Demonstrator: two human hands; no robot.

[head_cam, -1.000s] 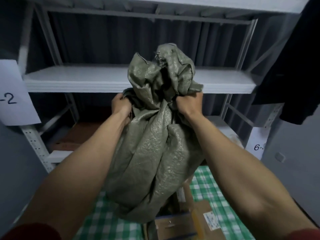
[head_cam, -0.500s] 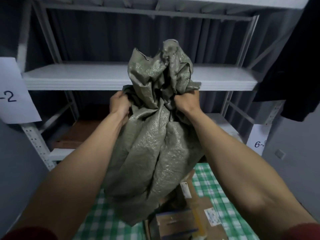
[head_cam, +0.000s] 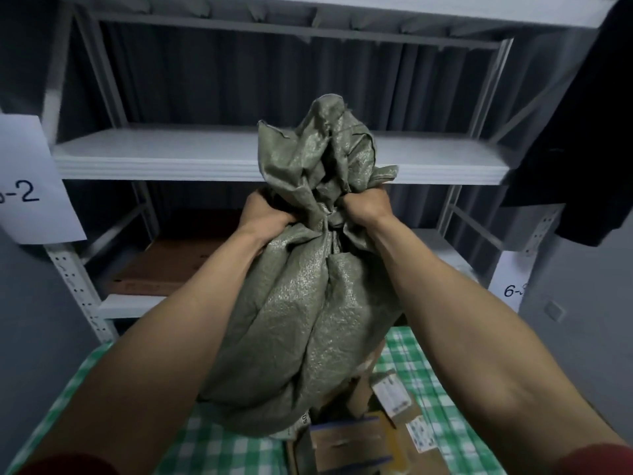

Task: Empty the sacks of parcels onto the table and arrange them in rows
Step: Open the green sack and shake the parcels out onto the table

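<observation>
A grey-green woven sack [head_cam: 294, 320] hangs upside down in front of me, its bunched end sticking up above my fists. My left hand [head_cam: 262, 214] grips the cloth on the left of the bunch. My right hand [head_cam: 364, 205] grips it on the right. The sack's lower end rests over cardboard parcels [head_cam: 363, 440] with white labels, which lie in a heap on the table with the green-and-white checked cloth [head_cam: 212, 450]. Most of the parcels are hidden by the sack.
A white metal shelf rack [head_cam: 171, 156] stands right behind the table, with a brown cardboard sheet [head_cam: 171, 269] on its lower shelf. Paper signs [head_cam: 30, 186] hang on its posts. A dark garment [head_cam: 589, 132] hangs at the right.
Both hands have lifted the sack slightly and held it there. More of the parcels with labels shows beneath its lower right edge than before.
</observation>
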